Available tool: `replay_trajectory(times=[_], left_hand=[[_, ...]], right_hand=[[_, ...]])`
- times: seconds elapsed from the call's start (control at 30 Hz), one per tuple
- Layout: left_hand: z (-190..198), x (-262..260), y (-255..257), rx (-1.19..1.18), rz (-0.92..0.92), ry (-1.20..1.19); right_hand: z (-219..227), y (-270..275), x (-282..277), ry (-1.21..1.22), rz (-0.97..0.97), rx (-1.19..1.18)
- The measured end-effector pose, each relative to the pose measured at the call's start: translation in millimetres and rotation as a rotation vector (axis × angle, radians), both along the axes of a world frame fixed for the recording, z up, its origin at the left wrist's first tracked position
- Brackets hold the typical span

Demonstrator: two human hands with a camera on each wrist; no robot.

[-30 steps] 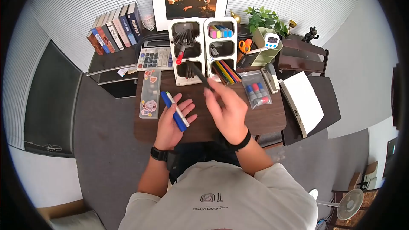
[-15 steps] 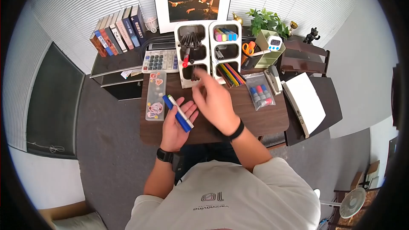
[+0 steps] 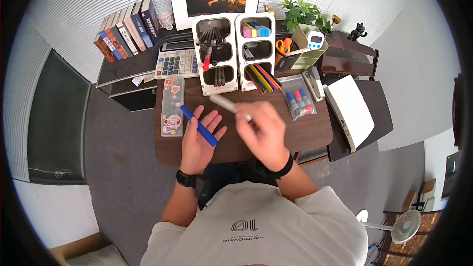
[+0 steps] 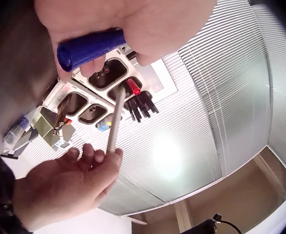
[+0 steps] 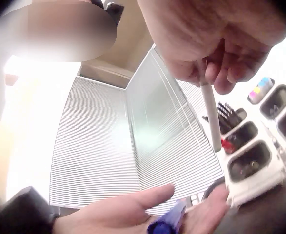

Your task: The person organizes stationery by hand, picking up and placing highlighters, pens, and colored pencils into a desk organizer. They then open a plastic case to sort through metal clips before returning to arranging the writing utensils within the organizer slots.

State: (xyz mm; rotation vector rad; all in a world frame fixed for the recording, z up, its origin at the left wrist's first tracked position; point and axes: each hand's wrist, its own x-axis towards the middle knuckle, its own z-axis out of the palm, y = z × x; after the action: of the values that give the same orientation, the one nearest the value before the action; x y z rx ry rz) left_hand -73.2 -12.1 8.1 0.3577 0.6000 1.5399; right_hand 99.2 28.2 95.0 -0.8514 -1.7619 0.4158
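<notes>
My left hand (image 3: 197, 145) is palm up at the desk's front and holds a blue marker (image 3: 206, 133) across the palm, with the thumb over it. In the left wrist view the blue marker (image 4: 91, 48) shows its blunt end. My right hand (image 3: 263, 130) pinches a slim whitish pen (image 3: 224, 103), blurred in the head view and pointing toward the organizer. The right wrist view shows this pen (image 5: 211, 117) sticking out from the curled fingers. Just beyond is a white desk organizer (image 3: 238, 54) holding black pens (image 3: 212, 36), a red marker (image 3: 207, 59), highlighters (image 3: 254, 30) and coloured pencils (image 3: 264, 79).
Left of the hands lies a clear pencil case (image 3: 172, 103) with stickers, below a calculator (image 3: 176, 64). To the right are a bag of marker-like items (image 3: 298, 99), a stapler (image 3: 314, 83) and a green holder (image 3: 306, 51). A white box (image 3: 351, 111) stands farther right.
The black pen that my right hand held a second ago is gone from it. The whitish pen has left my left palm and is now in my right hand; the blue marker stays.
</notes>
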Motion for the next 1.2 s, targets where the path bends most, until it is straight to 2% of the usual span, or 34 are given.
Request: replay_trajectory(times=[0.07, 0.2, 0.3, 0.47, 0.6, 0.67, 0.8, 0.87, 0.97, 1.07, 1.13, 1.2], left_hand=[[2, -1, 0, -0.022, -0.015, -0.066], [5, -1, -2, -0.004, -0.017, -0.014], [3, -2, -2, -0.014, -0.025, -0.017], [0, -4, -3, -0.006, -0.016, -0.032], [-1, -3, -3, -0.006, -0.018, -0.039], [-1, -4, -2, 0.005, -0.026, -0.022], [-2, -4, -2, -0.012, -0.015, -0.026], [-1, -3, -3, 0.003, -0.008, -0.031], [-4, -3, -1, 0.014, -0.011, -0.062], [-10, -5, 0, 0.04, 0.013, -0.154], [-20, -5, 1, 0.064, 0.032, -0.183], [-20, -2, 3, 0.088, 0.045, -0.216]], right_hand=[[15, 17, 2, -0.041, -0.119, 0.118], [17, 64, -21, -0.105, -0.183, 0.184], [3, 90, -42, -0.283, -0.133, 0.025], [0, 103, -56, -0.254, -0.112, 0.068], [5, 105, -67, -0.312, -0.064, -0.017], [-1, 113, -69, -0.376, -0.051, 0.041], [-5, 117, -67, -0.345, -0.038, 0.038], [-8, 119, -65, -0.314, 0.041, 0.075], [-1, 112, -62, -0.269, 0.034, 0.157], [15, 56, -42, -0.241, 0.032, 0.192], [-9, 24, -30, -0.276, 0.151, 0.07], [-14, -6, -25, -0.311, 0.271, -0.151]])
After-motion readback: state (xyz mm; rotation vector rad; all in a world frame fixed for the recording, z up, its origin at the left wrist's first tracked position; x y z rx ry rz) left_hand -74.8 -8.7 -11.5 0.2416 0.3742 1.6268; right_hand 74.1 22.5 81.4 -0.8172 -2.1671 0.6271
